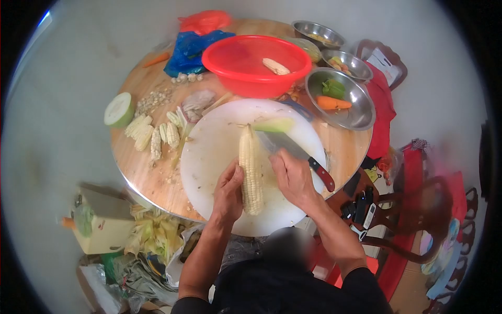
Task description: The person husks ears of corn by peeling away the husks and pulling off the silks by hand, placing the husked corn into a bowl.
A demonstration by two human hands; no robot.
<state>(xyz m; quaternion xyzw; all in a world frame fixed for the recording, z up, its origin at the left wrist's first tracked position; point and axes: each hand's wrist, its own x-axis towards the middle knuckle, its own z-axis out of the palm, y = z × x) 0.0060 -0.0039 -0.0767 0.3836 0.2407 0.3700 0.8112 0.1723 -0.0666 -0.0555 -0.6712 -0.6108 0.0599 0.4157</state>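
A husked corn cob with pale kernels stands lengthwise over the round white cutting board. My left hand is closed around its left side. To the right of the cob, my right hand has its fingers curled together; whatever may be in them is hidden. Just beyond that hand a cleaver lies on the board, its dark red handle pointing to the lower right. A green piece of husk rests near the blade, at the board's far side.
Behind the board stands a red plastic basin with a cob inside. A steel bowl holds a carrot and green pepper. Corn pieces, a cut gourd and a blue bag sit leftward. Husks lie below the table edge.
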